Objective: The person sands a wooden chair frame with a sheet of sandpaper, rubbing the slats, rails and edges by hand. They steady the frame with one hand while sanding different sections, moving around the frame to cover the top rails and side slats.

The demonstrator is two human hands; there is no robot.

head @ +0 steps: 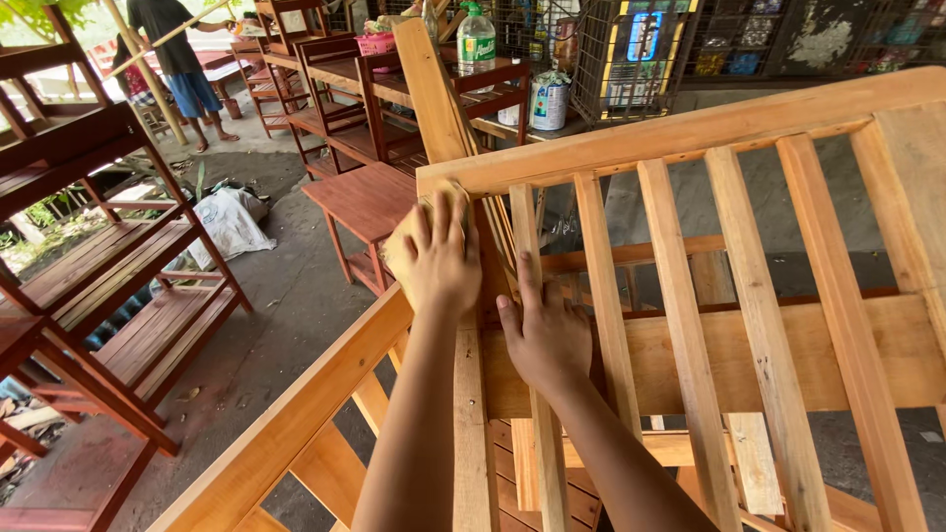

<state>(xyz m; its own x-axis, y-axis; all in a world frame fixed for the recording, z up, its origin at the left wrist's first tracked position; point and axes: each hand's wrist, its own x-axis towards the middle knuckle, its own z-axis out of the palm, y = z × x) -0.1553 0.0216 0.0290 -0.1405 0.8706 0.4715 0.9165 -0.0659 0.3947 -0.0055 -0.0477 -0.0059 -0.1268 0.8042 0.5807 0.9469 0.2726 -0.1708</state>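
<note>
A pale unfinished wooden frame with upright slats [680, 128] fills the right and lower part of the head view. My left hand [439, 258] presses a yellowish pad or sheet [397, 248] flat against the frame's corner post. Its fingers are spread over the pad. My right hand [545, 335] rests on a slat just to the right, fingers extended up along the wood, holding nothing.
Dark red-brown shelf racks [118, 296] stand at the left. A small reddish table [365, 202] and stacked chairs [325, 99] sit behind the frame. A green bottle [477, 39] and a can [549, 101] stand on a far table. A person [177, 59] stands at the back left.
</note>
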